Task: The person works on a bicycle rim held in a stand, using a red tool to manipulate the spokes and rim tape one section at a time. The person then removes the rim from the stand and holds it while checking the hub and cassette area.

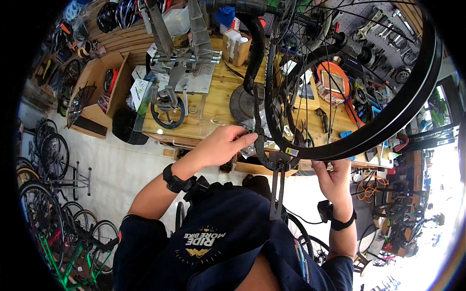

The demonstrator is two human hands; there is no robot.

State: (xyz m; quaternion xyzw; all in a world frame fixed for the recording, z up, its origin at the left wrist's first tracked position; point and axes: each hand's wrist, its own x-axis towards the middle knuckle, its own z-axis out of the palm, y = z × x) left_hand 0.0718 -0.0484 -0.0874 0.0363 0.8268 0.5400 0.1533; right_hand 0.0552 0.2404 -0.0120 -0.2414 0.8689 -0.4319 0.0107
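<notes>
One likely light, stiff wheel [407,109] sat toward two o'clock, rim [349,147] the best hold! Left hand [225,145] curled at stand arm [258,116], right hand [335,178] thumb-up at wheel's six; both grips unclear.

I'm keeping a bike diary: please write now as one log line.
Left hand: at truing stand | right hand: by near edge of bicycle wheel, contact unclear | wheel: in stand, at wooden workbench

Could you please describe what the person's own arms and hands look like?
The left hand and right hand are bare. Each arm wears a black wrist strap with a blocky black device; a thin black cable seems to run from the right one. The short sleeves are dark navy.
</notes>
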